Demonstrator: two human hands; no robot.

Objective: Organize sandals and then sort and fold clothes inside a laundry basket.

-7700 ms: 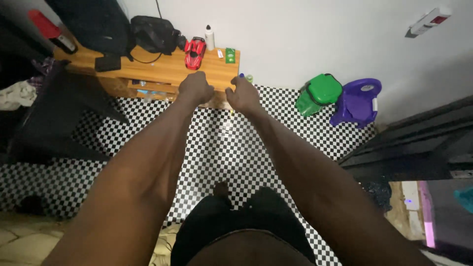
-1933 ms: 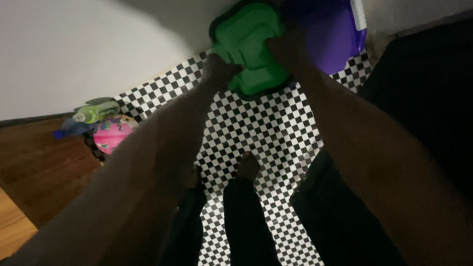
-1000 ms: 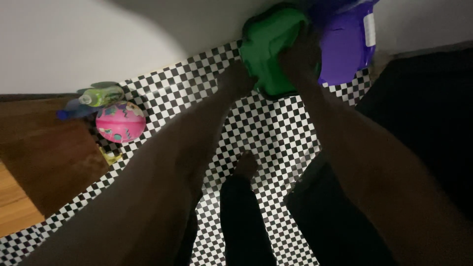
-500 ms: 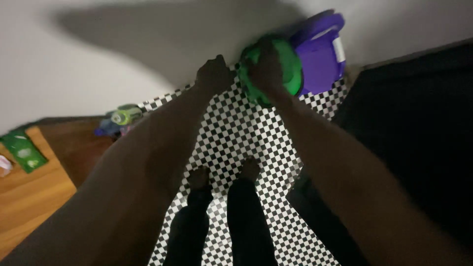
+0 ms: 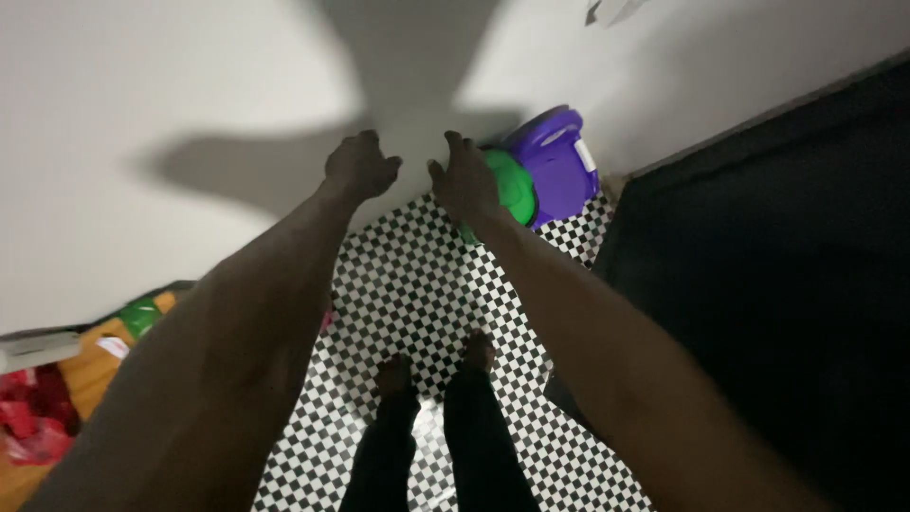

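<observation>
Green plastic container sits on the checkered floor against the white wall, touching a purple plastic seat on its far side. From the head view, the right hand hovers in front of the container with fingers loosely curled and holding nothing, while the left hand, also loosely curled and holding nothing, is raised beside it before the wall. Bare feet stand on the floor below, and a wooden tabletop edge shows at the lower left.
</observation>
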